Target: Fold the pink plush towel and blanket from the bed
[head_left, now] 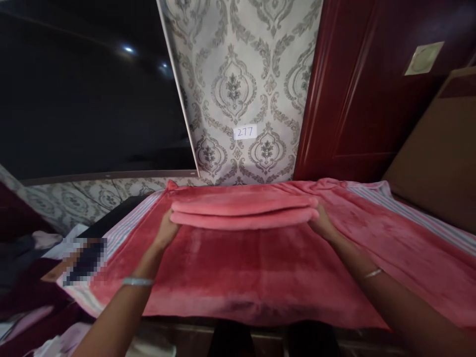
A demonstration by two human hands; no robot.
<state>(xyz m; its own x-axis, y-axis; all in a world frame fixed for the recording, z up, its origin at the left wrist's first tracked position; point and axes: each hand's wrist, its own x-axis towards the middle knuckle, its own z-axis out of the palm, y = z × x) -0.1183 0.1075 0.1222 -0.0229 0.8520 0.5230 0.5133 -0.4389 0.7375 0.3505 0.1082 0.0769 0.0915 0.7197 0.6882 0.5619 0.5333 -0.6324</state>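
A folded pink plush blanket [241,212], in thick layers, is held level between my two hands. My left hand [170,229] is closed around its left end, the fingers mostly hidden by the fabric. At the opposite end my right hand [320,222] grips the layers in the same way. Beneath it a larger red-pink plush blanket [253,267] with striped white and grey borders lies spread over a surface. Whether the folded bundle touches the spread one, I cannot tell.
A large black television [92,94] stands at the left, before patterned wallpaper [238,74] bearing a paper label [245,131] marked 277. Dark red wooden panelling [349,99] and a cardboard box [439,153] are on the right. Clothes [48,317] lie in a heap at lower left.
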